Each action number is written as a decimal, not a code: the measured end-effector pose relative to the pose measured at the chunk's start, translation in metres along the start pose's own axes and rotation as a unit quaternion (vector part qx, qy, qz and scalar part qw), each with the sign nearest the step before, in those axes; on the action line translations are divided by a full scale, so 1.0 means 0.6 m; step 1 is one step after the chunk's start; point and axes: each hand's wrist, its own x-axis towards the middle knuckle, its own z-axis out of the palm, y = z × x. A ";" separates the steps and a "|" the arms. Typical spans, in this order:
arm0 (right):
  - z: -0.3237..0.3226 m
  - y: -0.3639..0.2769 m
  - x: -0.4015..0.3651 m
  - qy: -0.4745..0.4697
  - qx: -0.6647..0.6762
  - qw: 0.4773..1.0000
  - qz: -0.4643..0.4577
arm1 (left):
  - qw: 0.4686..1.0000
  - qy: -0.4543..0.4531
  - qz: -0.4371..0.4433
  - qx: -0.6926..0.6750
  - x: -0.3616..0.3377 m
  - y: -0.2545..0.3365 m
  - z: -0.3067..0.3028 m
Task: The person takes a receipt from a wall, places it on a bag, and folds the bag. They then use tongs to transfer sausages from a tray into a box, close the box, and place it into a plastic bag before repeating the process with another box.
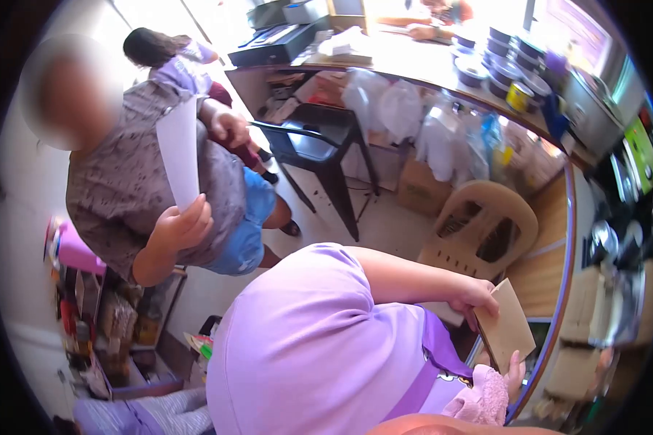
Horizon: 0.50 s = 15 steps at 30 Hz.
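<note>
A flat tan cardboard-like piece (509,326) is held in front of the purple shirt, at the right of the head view. My left hand (477,299) grips its upper left edge, with the fingers curled round it. At its lower edge, my right hand (515,375) is closed on the same piece, partly hidden behind it and a pink fuzzy cloth (480,399). A wooden surface with a blue edge (564,275) lies beside the piece, on the right.
A person in a grey patterned shirt (138,159) stands at left holding a white sheet (181,156). Others are behind. A black chair (315,141), a beige chair (479,225), stacked tubs (504,61) and hanging plastic bags (399,101) surround the floor.
</note>
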 end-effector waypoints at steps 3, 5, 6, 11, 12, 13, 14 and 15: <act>0.072 -0.014 0.081 -0.055 -0.031 0.998 0.002 | 0.997 0.044 0.057 -0.023 -0.046 0.045 -0.061; 0.120 -0.031 0.120 -0.077 -0.049 0.996 0.008 | 0.995 0.056 0.081 -0.022 -0.048 0.069 -0.114; 0.143 -0.031 0.147 -0.076 -0.048 0.996 0.006 | 0.993 0.058 0.099 -0.014 -0.049 0.088 -0.138; 0.261 -0.040 0.290 -0.118 -0.021 0.993 -0.010 | 0.992 0.065 0.103 -0.019 -0.064 0.200 -0.274; 0.284 -0.049 0.309 -0.119 -0.015 0.993 0.000 | 0.993 0.067 0.098 -0.021 -0.073 0.225 -0.294; 0.306 -0.059 0.329 -0.119 -0.035 0.992 0.017 | 0.993 0.067 0.093 -0.023 -0.081 0.249 -0.316; 0.329 -0.061 0.352 -0.116 -0.007 0.993 0.019 | 0.992 0.075 0.101 -0.013 -0.088 0.271 -0.339; 0.362 -0.068 0.371 -0.102 0.026 0.994 0.018 | 0.992 0.075 0.101 0.000 -0.095 0.296 -0.360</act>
